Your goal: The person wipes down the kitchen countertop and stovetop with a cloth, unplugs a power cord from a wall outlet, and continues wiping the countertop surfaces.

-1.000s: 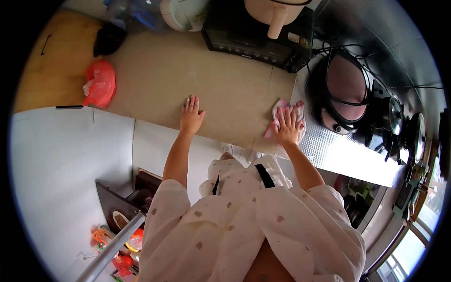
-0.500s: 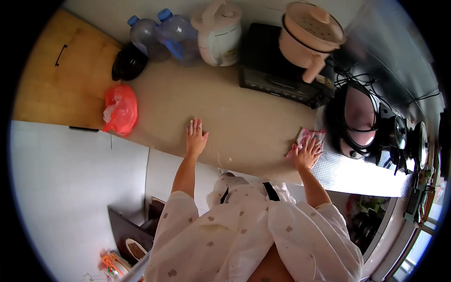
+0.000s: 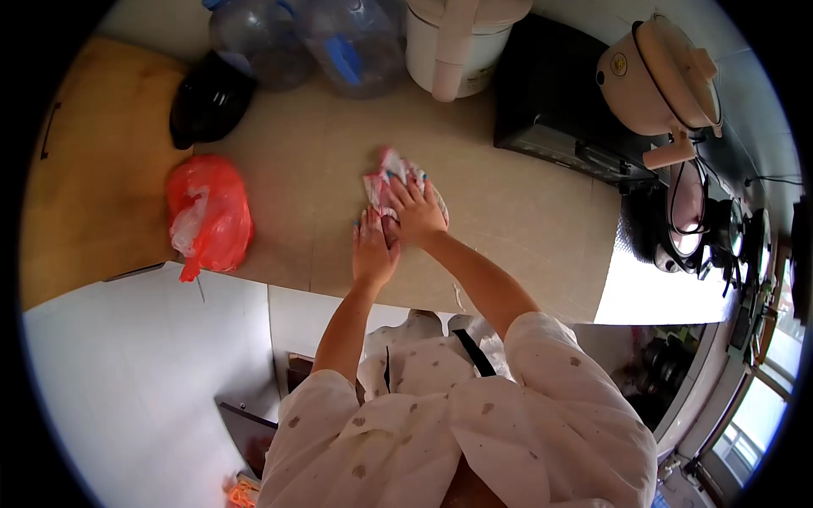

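My right hand (image 3: 414,212) lies with fingers spread on a pink and white cloth (image 3: 387,172), pressing it against the beige countertop (image 3: 288,195). Part of the cloth shows beyond the fingertips; the rest is hidden under the palm. Just to the left and nearer to me, my left hand (image 3: 374,251) rests flat on the countertop with its fingers stretched out. Its thumb side meets or nearly meets the right hand, and I cannot tell whether it touches the cloth's edge.
A red plastic bag (image 3: 212,216) and a black rounded object (image 3: 212,99) stand at the left. Along the back are large clear bottles (image 3: 351,42), a white and beige appliance (image 3: 453,51), and a black oven (image 3: 567,102) with a beige pot (image 3: 656,80) on top. Shiny foil-like sheeting (image 3: 648,292) covers the right end.
My right hand and the cloth have moved left from the counter's right end to the middle, beside my left hand. The view has shifted closer to the counter's left side.
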`<action>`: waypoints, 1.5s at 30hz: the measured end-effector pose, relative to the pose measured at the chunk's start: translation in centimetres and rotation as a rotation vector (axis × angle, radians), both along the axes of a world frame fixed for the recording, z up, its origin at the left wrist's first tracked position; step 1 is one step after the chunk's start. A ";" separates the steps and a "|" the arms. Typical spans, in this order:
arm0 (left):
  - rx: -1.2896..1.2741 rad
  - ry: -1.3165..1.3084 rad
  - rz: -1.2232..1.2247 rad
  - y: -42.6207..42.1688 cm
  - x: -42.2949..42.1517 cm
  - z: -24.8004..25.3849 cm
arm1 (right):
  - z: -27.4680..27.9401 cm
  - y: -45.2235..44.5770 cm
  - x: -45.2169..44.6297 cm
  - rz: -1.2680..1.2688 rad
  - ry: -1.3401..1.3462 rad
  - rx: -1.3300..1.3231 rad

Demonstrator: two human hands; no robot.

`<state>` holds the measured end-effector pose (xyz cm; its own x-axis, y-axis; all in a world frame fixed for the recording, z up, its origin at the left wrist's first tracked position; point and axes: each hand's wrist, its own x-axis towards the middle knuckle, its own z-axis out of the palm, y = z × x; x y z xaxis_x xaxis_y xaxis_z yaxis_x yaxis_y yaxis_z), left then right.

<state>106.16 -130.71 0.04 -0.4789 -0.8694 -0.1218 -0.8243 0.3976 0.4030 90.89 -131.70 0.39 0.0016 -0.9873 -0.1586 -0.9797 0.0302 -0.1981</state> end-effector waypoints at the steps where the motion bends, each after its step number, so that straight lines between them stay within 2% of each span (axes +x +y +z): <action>1: 0.016 0.003 -0.008 0.1 0.1 -0.1 | -0.5 0.8 0.4 0.147 -0.069 -0.037; 2: -0.037 0.002 -0.038 0.1 0.2 -0.1 | -0.8 2.2 -0.7 0.113 -0.164 -0.070; 4: -0.082 0.008 -0.068 0.2 0.4 -0.2 | -0.1 6.2 -4.0 0.060 -0.032 -0.072; 6: -0.196 -0.063 -0.136 0.2 0.5 -0.4 | 0.7 11.2 -8.4 -0.118 0.067 -0.070; 8: -0.198 -0.057 -0.143 0.2 0.6 -0.4 | -0.5 16.2 -12.9 -0.388 0.299 -0.025; 10: -0.210 -0.051 -0.150 0.1 0.4 -0.4 | -1.4 19.4 -16.2 -0.716 0.360 0.064; 11: -0.209 -0.047 -0.150 0.1 0.4 -0.3 | -2.3 20.3 -17.7 -0.843 0.342 0.028; 13: -0.202 -0.045 -0.159 0.2 0.5 -0.1 | -1.1 18.7 -17.4 -1.069 0.249 0.064; 14: -0.217 -0.039 -0.157 0.1 0.5 -0.1 | -1.3 17.4 -16.8 -1.075 0.249 0.071; 16: -0.226 -0.035 -0.163 0.2 0.5 -0.2 | -1.9 13.7 -14.5 -1.131 0.519 -0.029; 17: -0.237 -0.012 -0.157 0.2 0.5 -0.3 | -1.4 11.5 -12.8 -1.200 0.233 -0.033; 18: -0.246 0.011 -0.153 0.1 0.6 -0.4 | 1.0 9.0 -10.0 -1.171 0.135 0.101; 19: -0.244 0.011 -0.163 0.1 0.7 -0.5 | -1.7 8.5 -8.3 -1.004 0.025 -0.158; 20: -0.244 0.049 -0.157 -0.1 0.8 -0.8 | -2.1 7.7 -6.3 -0.842 -0.066 -0.234; 21: -0.239 0.087 -0.150 0.1 0.9 -1.0 | -0.9 6.7 -4.5 -0.598 0.045 -0.213; 22: -0.227 0.090 -0.156 0.2 0.9 -1.2 | -1.5 6.8 -3.7 -0.385 -0.024 -0.304; 23: -0.239 0.076 -0.154 0.1 0.9 -1.3 | -1.6 7.9 -4.2 -0.393 -0.021 -0.297; 25: -0.249 0.062 -0.162 0.0 1.2 -1.5 | -0.9 10.2 -6.1 -0.021 -0.243 -0.348; 26: -0.240 0.056 -0.151 0.0 1.1 -1.5 | -1.0 12.4 -7.9 0.038 -0.192 -0.349; 29: -0.232 0.047 -0.137 0.0 0.9 -1.3 | -0.1 21.5 -14.2 0.052 -0.123 -0.149; 30: -0.239 0.040 -0.132 0.1 0.8 -1.1 | -0.3 24.6 -16.5 0.086 -0.021 -0.089; 33: -0.252 0.039 -0.139 0.1 0.8 -1.1 | 2.3 29.7 -19.2 0.158 -0.018 -0.010; 35: -0.258 0.034 -0.141 0.1 0.7 -1.0 | 2.4 31.1 -19.4 0.168 -0.021 0.179; 37: -0.263 0.028 -0.145 0.3 0.7 -0.9 | 1.4 30.1 -17.3 0.174 -0.016 0.198; 39: -0.265 0.008 -0.137 0.1 0.6 -0.9 | 2.3 25.3 -12.1 0.061 0.054 0.462; 43: -0.272 0.055 -0.143 0.1 0.7 -1.2 | 1.1 17.7 -2.3 0.223 -0.114 0.268; 45: -0.153 0.310 -0.002 -0.2 1.2 -1.8 | 1.1 14.6 2.0 0.192 -0.180 0.038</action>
<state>107.33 -130.90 -1.79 -0.4744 -0.8654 0.1616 -0.6709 0.4742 0.5700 92.84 -117.10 1.45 0.2198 -0.9596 -0.1757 -0.9172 -0.1420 -0.3722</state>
